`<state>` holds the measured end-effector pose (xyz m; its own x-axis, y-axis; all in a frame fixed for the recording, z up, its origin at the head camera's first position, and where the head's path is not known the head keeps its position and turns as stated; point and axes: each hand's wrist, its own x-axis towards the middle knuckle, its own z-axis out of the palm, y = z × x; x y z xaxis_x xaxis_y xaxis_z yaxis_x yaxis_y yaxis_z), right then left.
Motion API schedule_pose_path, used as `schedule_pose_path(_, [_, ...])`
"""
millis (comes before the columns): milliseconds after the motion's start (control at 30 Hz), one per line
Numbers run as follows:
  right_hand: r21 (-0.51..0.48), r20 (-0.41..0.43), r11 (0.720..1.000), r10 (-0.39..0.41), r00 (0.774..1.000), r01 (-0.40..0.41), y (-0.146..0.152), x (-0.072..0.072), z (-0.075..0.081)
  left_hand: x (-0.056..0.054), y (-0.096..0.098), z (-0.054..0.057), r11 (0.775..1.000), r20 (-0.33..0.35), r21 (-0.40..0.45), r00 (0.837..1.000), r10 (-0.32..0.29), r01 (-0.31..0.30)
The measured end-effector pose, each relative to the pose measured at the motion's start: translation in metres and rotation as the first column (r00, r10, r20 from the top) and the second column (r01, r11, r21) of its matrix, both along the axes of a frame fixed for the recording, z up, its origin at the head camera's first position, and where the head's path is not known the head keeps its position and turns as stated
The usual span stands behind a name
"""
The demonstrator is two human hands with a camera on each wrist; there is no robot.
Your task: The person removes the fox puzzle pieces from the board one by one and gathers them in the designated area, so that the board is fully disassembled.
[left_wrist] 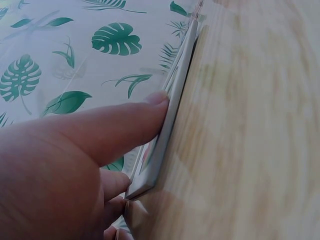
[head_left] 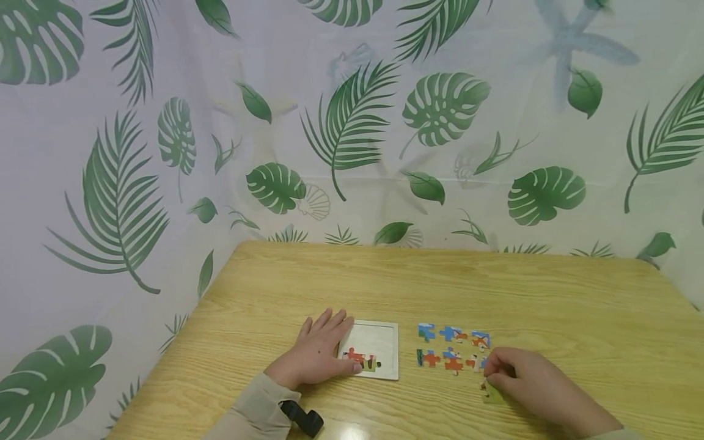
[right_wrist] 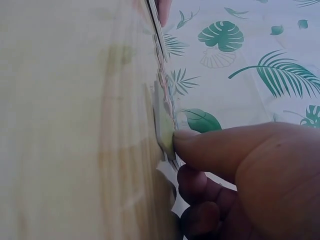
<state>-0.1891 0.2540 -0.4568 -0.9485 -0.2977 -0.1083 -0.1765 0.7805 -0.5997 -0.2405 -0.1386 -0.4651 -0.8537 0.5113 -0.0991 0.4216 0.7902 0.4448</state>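
Note:
A small white jigsaw tray (head_left: pixel 387 348) lies on the table, with a few joined puzzle pieces (head_left: pixel 371 363) along its lower edge. My left hand (head_left: pixel 316 357) rests over the tray's left side, fingers straight, its thumb on the lower edge by those pieces. In the left wrist view the thumb (left_wrist: pixel 125 125) touches the tray's rim (left_wrist: pixel 172 115). To the right, my right hand (head_left: pixel 525 379) pinches a greenish jigsaw piece (head_left: pixel 492 394) at the near end of the loose pieces. The right wrist view shows the thumb (right_wrist: pixel 210 150) against this piece (right_wrist: pixel 166 127); its far side is hidden.
Between tray and right hand, loose jigsaw pieces (head_left: pixel 452 333) lie in two rows, blue, orange and red. The wooden table (head_left: pixel 440 281) meets a leaf-printed cloth (head_left: pixel 368 201) behind and at the left. A black strap (head_left: pixel 302 418) hangs at the left cuff.

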Motion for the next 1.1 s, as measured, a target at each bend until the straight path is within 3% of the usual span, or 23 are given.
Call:
schedule_pose_path(633, [-0.056,-0.017,0.997,-0.052,0.999,0.051,0.001,-0.001,0.009,-0.001,-0.001,-0.001,0.999,0.010,0.032,1.000,-0.011,0.011])
schedule_pose_path(800, [-0.071,-0.046,0.997,-0.038,0.998,0.035,-0.002,-0.003,0.015,-0.001,-0.001,-0.002,0.999,0.005,0.034,1.000,-0.015,0.015])
schedule_pose_path(1100, [-0.078,-0.025,0.997,-0.003,1.000,0.001,-0.017,-0.004,0.019,-0.001,-0.002,-0.001,0.999,0.011,0.027,1.000,-0.020,0.019])
